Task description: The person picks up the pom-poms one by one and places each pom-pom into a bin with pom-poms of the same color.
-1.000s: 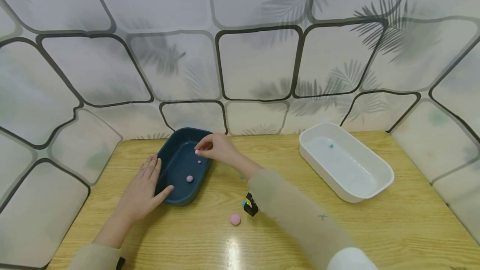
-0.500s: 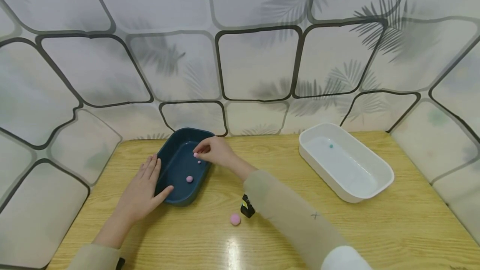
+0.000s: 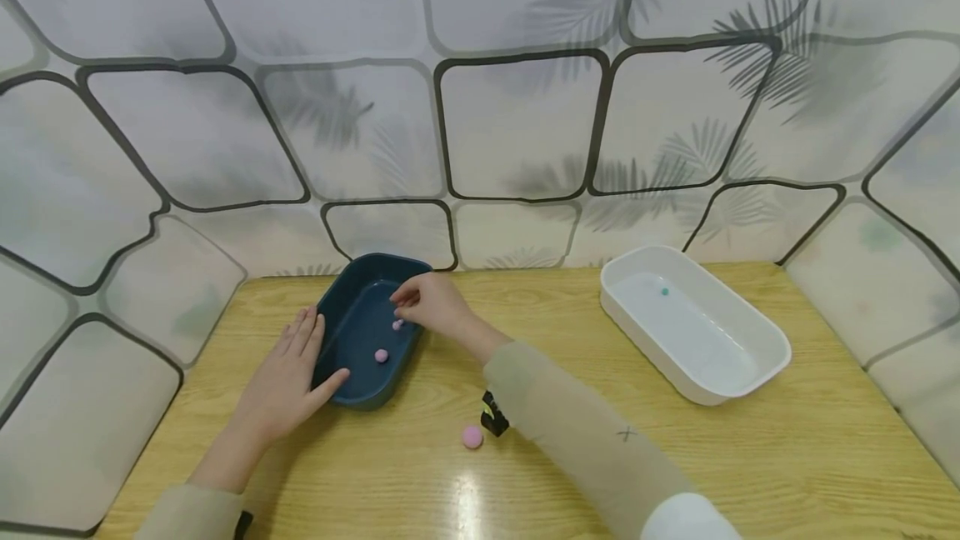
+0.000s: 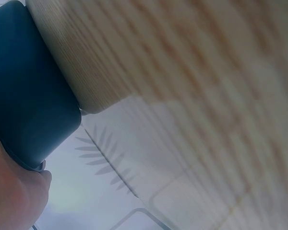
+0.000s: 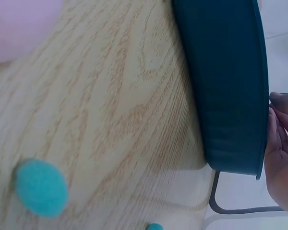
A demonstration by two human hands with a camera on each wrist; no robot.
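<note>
A small pink ball (image 3: 397,324) lies inside the dark blue tray (image 3: 339,373), just below the fingertips of my right hand (image 3: 430,304). My fingers there are bent together over the tray, but I cannot tell if they pinch anything. A second pink ball (image 3: 382,355), a little bigger, lies nearer to the front of the same tray. My left hand (image 3: 288,376) rests flat on the table (image 3: 750,457) beside the tray's left side, fingers straight, and the thumb touches the tray's front corner. The tray stands at the back left part of the table, close to the wall.

On the table in front of the tray lies one more pink ball (image 3: 472,437), just beside my right sleeve. In the right wrist view a teal ball (image 5: 41,187) lies on the wood near the tray's outer wall. Well apart on the right stands a white tray (image 3: 765,367) with a tiny teal ball (image 3: 664,292) in it.
</note>
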